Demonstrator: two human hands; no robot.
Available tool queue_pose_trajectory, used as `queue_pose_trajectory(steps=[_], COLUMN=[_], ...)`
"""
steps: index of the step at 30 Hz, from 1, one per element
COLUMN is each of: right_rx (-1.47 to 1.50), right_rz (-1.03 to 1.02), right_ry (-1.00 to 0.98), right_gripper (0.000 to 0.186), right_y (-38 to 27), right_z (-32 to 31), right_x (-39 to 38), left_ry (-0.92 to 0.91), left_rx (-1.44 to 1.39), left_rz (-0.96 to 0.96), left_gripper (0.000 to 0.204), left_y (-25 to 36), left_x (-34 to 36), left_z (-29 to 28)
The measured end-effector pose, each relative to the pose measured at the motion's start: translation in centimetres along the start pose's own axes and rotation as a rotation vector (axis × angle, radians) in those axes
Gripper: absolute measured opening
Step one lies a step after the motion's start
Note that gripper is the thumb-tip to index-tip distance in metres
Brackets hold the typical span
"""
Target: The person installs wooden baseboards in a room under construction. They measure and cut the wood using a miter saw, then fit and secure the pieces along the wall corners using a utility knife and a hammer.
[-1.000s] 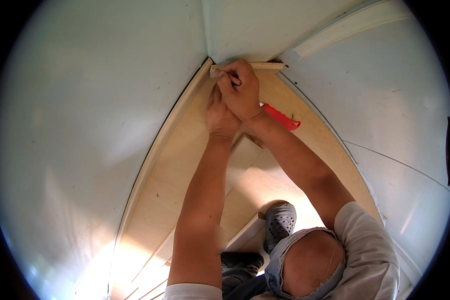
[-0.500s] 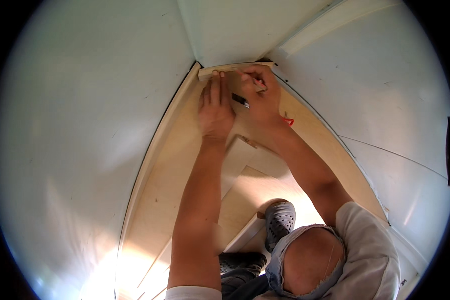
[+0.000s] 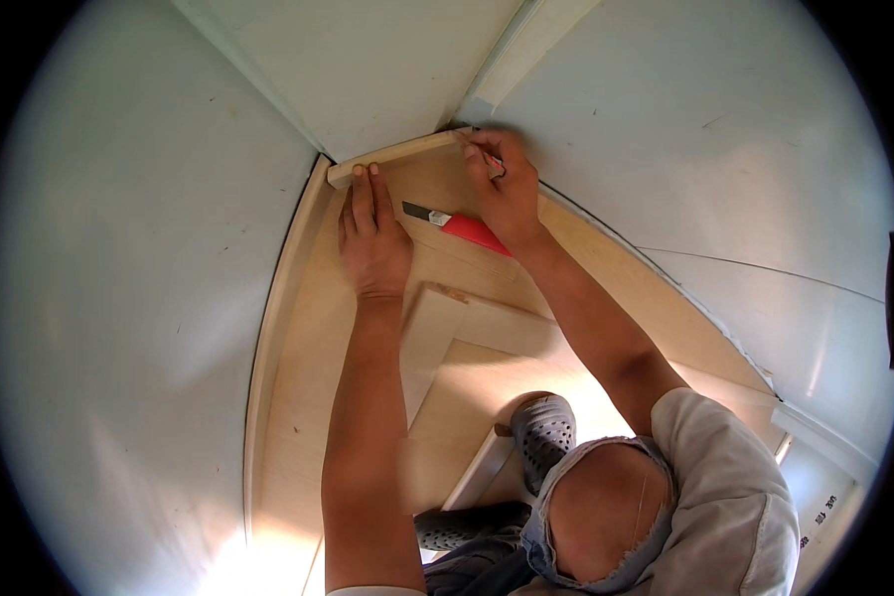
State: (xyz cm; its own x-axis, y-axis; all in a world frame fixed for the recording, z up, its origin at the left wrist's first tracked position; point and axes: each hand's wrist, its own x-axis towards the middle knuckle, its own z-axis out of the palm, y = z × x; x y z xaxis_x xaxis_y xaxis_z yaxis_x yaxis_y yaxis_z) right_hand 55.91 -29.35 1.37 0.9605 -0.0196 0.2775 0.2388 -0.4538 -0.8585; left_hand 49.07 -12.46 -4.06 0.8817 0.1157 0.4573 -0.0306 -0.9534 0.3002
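Note:
My left hand [image 3: 372,238] presses two extended fingertips against the left end of a short pale wood strip [image 3: 402,151] lying along the back wall. Near that strip's right end, my right hand [image 3: 507,194] is closed round a small red pencil-like tool [image 3: 493,162], its tip at the wood. A utility knife with a red handle [image 3: 472,233] and grey blade lies on the plywood board [image 3: 318,387] between and below my hands, partly behind my right arm. A long wood strip [image 3: 272,348] runs along the left edge, meeting the short one at the corner.
Pale panels [image 3: 139,298] enclose the corner on the left, back and right [image 3: 745,179]. Loose boards [image 3: 432,348] and a short batten [image 3: 477,467] lie by my grey clog [image 3: 544,437]. My bare knee [image 3: 601,507] shows through torn jeans at lower right.
My hands have separated: the right one moved from the short strip's left end toward its right end, uncovering the knife's blade, while the left stays at the left end. The view has shifted.

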Motion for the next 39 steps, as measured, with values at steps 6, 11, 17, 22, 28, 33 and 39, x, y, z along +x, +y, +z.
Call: queue_pose_trajectory(steps=[6, 11, 17, 22, 28, 33, 39], right_rx=[0.055, -0.083, -0.372, -0.54, -0.637, -0.625, -0.612], right_rz=[-0.029, 0.025, -0.253, -0.095, -0.232, -0.251, -0.239], right_ry=[0.003, -0.233, -0.499, -0.38, -0.405, -0.381, -0.407], right_gripper=[0.016, 0.017, 0.032, 0.041, 0.046, 0.043, 0.047], right_y=[0.6, -0.7, -0.5, 1.2, 2.7, 3.5, 2.8], right_z=[-0.8, -6.3, -14.9, -19.9, -20.7, -20.1, -20.9], right_x=[-0.9, -4.6, -15.7, -20.6, -21.8, -22.3, -22.5], left_ry=[-0.032, -0.044, -0.061, -0.064, -0.175, -0.167, -0.529], left_rx=[-0.009, -0.038, -0.016, 0.051, 0.192, 0.135, 0.092], left_rz=[-0.009, -0.004, 0.001, 0.026, 0.093, 0.217, 0.046], left_gripper=[0.075, 0.072, 0.078, 0.07, 0.033, 0.019, 0.021], left_y=[0.2, 0.5, 0.1, 1.6, 2.1, 2.1, 1.3], left_x=[0.1, 0.4, 0.6, 2.4, 5.7, 6.5, 3.1], left_z=[-0.7, -0.6, -1.3, -2.6, -4.6, -7.4, -15.8])
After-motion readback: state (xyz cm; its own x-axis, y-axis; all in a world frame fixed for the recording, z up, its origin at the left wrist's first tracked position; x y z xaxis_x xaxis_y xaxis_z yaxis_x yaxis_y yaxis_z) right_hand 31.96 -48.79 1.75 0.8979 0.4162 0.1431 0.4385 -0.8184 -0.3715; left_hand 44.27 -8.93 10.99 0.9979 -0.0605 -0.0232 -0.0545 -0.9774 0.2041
